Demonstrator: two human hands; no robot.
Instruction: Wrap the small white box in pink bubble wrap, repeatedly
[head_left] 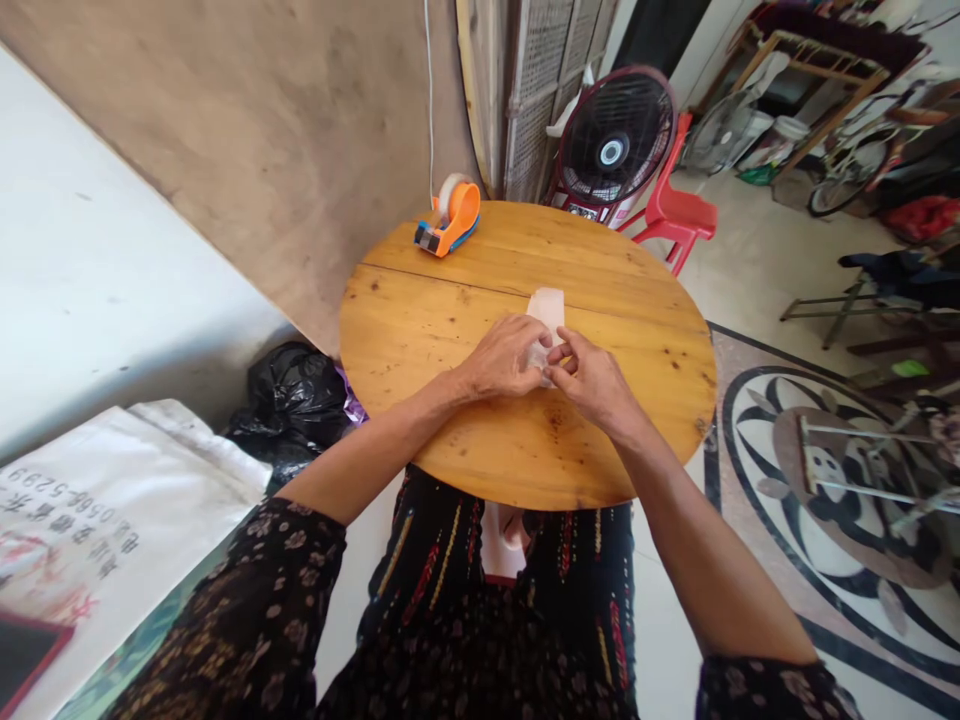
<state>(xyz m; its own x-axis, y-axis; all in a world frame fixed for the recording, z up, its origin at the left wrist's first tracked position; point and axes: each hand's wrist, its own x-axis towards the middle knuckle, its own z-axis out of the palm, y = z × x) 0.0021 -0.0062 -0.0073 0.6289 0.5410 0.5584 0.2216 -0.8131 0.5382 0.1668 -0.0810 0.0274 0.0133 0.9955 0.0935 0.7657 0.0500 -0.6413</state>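
A small pale, partly see-through packet (548, 306) lies on the round wooden table (480, 440), its far end uncovered and its near end between my hands. My left hand (504, 358) rests at its left side, with curled fingers and thumb at the near end. From the right, my right hand (589, 378) reaches in with bent fingers, thumb and fingertips pinched at the packet's near right edge. The fingertips of both hands almost meet there. An orange and blue tape dispenser (456, 222) with a roll of tape stands at the table's far left edge.
Behind the table are a black and red fan (615, 140) and a red plastic chair (675, 212). Black plastic bags (292, 400) and a white printed sack (142, 490) lie on the left. A folding stool (855, 300) and a bicycle (855, 165) are farther right.
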